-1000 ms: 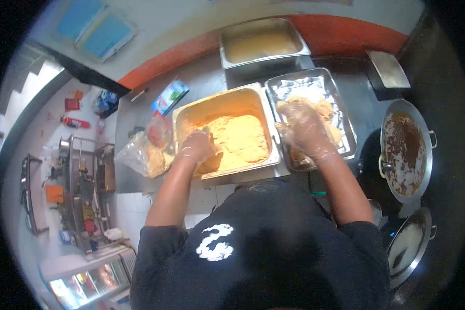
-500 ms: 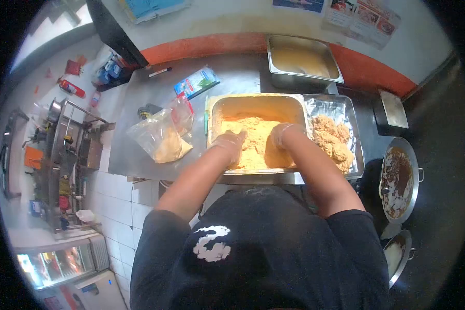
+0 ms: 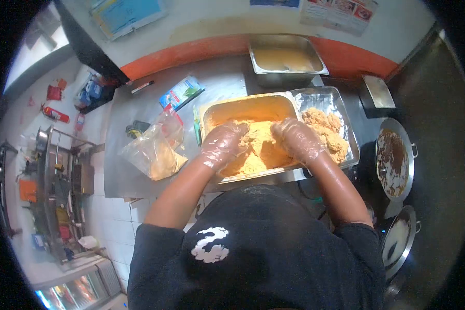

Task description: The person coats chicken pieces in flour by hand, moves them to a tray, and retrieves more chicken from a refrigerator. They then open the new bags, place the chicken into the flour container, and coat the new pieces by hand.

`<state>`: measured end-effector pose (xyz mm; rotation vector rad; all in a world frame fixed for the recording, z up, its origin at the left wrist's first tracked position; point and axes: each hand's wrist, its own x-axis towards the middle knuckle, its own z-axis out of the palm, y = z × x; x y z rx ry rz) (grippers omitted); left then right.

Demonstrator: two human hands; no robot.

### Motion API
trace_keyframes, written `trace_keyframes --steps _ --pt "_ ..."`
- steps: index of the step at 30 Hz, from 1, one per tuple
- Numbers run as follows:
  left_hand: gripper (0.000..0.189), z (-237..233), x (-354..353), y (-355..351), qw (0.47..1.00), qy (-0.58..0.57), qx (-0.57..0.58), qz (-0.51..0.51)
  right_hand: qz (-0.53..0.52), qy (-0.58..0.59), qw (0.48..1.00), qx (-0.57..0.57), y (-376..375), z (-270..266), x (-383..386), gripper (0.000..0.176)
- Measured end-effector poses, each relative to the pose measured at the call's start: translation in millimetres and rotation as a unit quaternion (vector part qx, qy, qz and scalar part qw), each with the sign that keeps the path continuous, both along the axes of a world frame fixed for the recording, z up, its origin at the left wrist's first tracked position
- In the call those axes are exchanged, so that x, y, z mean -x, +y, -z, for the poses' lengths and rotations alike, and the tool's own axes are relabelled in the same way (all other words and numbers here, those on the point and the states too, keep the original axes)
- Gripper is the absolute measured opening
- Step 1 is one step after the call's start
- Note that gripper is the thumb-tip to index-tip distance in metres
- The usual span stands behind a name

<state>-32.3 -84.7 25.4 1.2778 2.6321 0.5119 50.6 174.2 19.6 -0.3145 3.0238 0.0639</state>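
Observation:
A deep metal tray (image 3: 250,100) holds yellow-orange flour (image 3: 253,161). Inside its left part is my left hand (image 3: 223,143), in a clear plastic glove, its fingertips curled into the flour. My right hand (image 3: 298,140), gloved the same way, is at the tray's right side with fingers curled down at the flour. Whatever either hand grips is hidden by flour and the hands themselves. Right of the flour, a foil-lined tray (image 3: 352,139) carries breaded pieces (image 3: 325,129). A plastic bag (image 3: 155,154) with pale powder lies to the left.
A metal pan of cloudy liquid (image 3: 287,59) stands at the back. On the left of the table are a blue-green packet (image 3: 181,93) and a marker (image 3: 142,87). Two round pans (image 3: 392,160) sit at the right, and a lidded metal container (image 3: 378,93) stands behind them.
Both hands have risen out of the deeper flour, showing more of their gloves, and now curl inward. The whole view has shifted slightly.

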Motion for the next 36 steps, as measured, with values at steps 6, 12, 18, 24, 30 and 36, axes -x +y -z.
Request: trace_keyframes --steps 6,12,18,24,30,36 --pt "0.034 9.4 -3.5 12.4 0.999 -0.038 -0.022 0.017 0.100 -0.109 0.971 0.189 -3.1 27.8 -3.7 0.021" --pt "0.035 32.4 -0.7 11.7 0.994 -0.107 -0.013 -0.015 0.145 -0.197 0.952 0.183 -4.6 46.1 -5.1 0.035" --pt "0.037 -18.2 -4.9 58.1 0.982 -0.055 -0.170 -0.067 0.107 -0.151 0.968 0.168 -8.0 33.3 -0.9 0.030" --pt "0.037 -50.3 32.3 165.2 0.968 -0.006 -0.249 -0.029 0.122 -0.092 0.921 0.359 47.6 -33.5 -14.2 0.034" --pt "0.046 -13.2 43.3 277.6 0.974 -0.078 -0.203 -0.066 0.152 0.170 0.850 0.474 176.7 -46.6 -32.6 0.025" --pt "0.064 -5.1 -2.3 288.4 0.992 -0.026 -0.112 -0.056 0.245 0.156 0.926 0.240 240.8 71.0 2.9 0.007"
